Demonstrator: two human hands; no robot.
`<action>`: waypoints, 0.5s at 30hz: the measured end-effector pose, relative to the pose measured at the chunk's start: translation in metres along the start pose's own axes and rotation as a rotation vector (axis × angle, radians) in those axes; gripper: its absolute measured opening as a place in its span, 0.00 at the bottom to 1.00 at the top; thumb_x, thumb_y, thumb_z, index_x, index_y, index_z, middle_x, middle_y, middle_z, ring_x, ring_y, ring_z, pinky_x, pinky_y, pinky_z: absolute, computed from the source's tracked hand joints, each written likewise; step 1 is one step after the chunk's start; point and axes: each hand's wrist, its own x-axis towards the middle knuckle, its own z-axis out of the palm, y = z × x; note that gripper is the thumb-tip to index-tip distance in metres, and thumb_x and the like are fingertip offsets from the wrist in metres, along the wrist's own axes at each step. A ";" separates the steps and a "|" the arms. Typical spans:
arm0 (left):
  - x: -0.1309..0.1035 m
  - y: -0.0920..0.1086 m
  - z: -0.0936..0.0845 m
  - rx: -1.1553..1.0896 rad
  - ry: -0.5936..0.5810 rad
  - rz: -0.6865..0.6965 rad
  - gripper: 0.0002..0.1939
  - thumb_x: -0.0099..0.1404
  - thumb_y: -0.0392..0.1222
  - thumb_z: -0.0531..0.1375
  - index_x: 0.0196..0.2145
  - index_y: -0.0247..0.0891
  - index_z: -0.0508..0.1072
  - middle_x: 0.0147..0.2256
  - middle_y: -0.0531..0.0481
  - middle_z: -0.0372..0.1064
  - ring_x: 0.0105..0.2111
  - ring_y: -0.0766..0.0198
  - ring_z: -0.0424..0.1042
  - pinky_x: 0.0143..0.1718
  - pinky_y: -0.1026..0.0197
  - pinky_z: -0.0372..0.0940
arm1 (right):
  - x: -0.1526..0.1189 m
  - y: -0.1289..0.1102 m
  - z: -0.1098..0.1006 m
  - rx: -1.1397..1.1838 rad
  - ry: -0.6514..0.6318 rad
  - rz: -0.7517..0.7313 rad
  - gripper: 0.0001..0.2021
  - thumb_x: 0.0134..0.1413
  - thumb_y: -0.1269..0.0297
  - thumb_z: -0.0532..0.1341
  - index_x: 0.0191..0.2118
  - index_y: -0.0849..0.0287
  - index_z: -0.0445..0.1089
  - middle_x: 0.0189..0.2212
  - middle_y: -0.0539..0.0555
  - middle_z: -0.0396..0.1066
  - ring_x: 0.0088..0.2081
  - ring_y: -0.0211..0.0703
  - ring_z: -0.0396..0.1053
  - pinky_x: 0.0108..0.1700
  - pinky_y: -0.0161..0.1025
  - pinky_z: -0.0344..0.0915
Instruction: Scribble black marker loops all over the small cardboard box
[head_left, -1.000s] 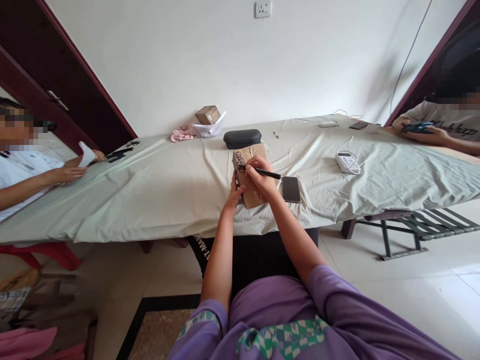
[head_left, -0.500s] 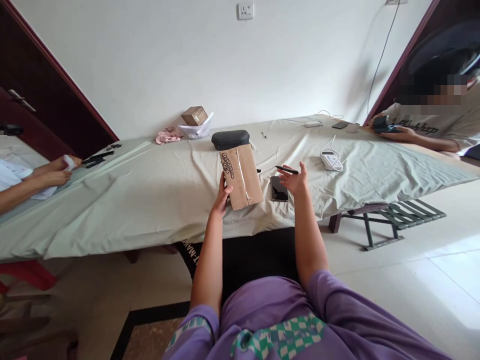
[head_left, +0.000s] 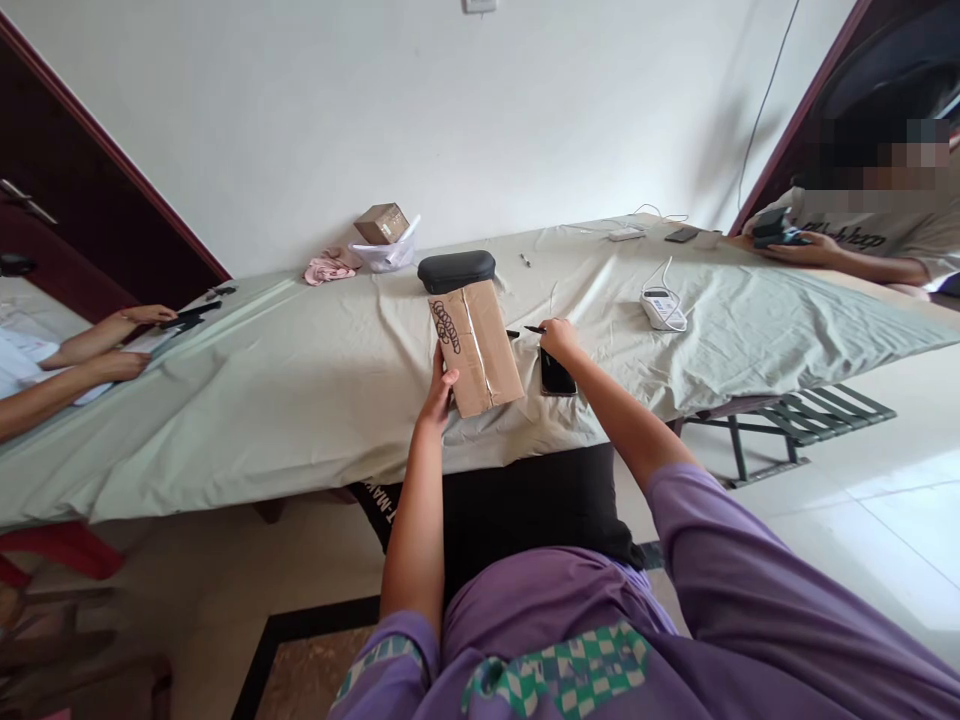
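Note:
My left hand (head_left: 439, 392) grips the left edge of a brown cardboard box (head_left: 484, 350), its thumb on the front face. The box is tilted up, with a column of black loops drawn on its left side and a shiny strip of tape down the middle. A black marker (head_left: 535, 329) is held in my closed right hand (head_left: 559, 338), its tip pointing left toward the box. Just below that hand a dark smartphone (head_left: 557, 374) lies on the cloth. A small black piece, perhaps the marker's cap (head_left: 513, 334), shows beside the box's right edge.
Behind the box lies a black zip case (head_left: 456, 268). A small carton (head_left: 382, 224) sits on a white plastic bag, beside a pink cloth (head_left: 331, 266). To the right is a white device with a cable (head_left: 664, 308). People sit at both table ends.
My right hand has turned over from open-palmed to closed around the marker and moved left, the tip now nearer the box. The box has tilted slightly in my left hand.

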 end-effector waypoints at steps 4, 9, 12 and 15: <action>0.001 -0.002 0.000 -0.011 -0.013 0.013 0.54 0.59 0.65 0.70 0.78 0.63 0.55 0.76 0.53 0.61 0.77 0.43 0.57 0.78 0.42 0.53 | 0.006 -0.004 0.005 -0.151 -0.073 -0.006 0.21 0.59 0.75 0.63 0.56 0.60 0.84 0.62 0.70 0.76 0.66 0.66 0.67 0.65 0.55 0.67; 0.001 -0.001 0.000 0.003 -0.008 0.006 0.54 0.58 0.66 0.69 0.78 0.61 0.56 0.75 0.51 0.61 0.76 0.42 0.58 0.78 0.42 0.53 | 0.013 -0.010 0.015 -0.233 -0.114 0.000 0.23 0.64 0.73 0.61 0.62 0.59 0.81 0.65 0.69 0.74 0.67 0.66 0.68 0.62 0.53 0.70; 0.001 -0.001 -0.001 -0.002 -0.008 -0.012 0.55 0.58 0.67 0.69 0.78 0.61 0.56 0.75 0.50 0.61 0.76 0.42 0.58 0.77 0.41 0.54 | 0.018 -0.013 0.020 -0.252 -0.133 -0.015 0.23 0.65 0.71 0.61 0.63 0.59 0.80 0.66 0.69 0.73 0.66 0.66 0.68 0.61 0.52 0.70; 0.001 -0.003 -0.002 -0.014 -0.009 -0.019 0.54 0.58 0.66 0.70 0.78 0.61 0.56 0.76 0.50 0.60 0.77 0.41 0.57 0.77 0.41 0.55 | 0.023 -0.017 0.027 -0.253 -0.146 -0.057 0.24 0.66 0.70 0.62 0.65 0.60 0.78 0.65 0.69 0.73 0.66 0.65 0.68 0.63 0.50 0.69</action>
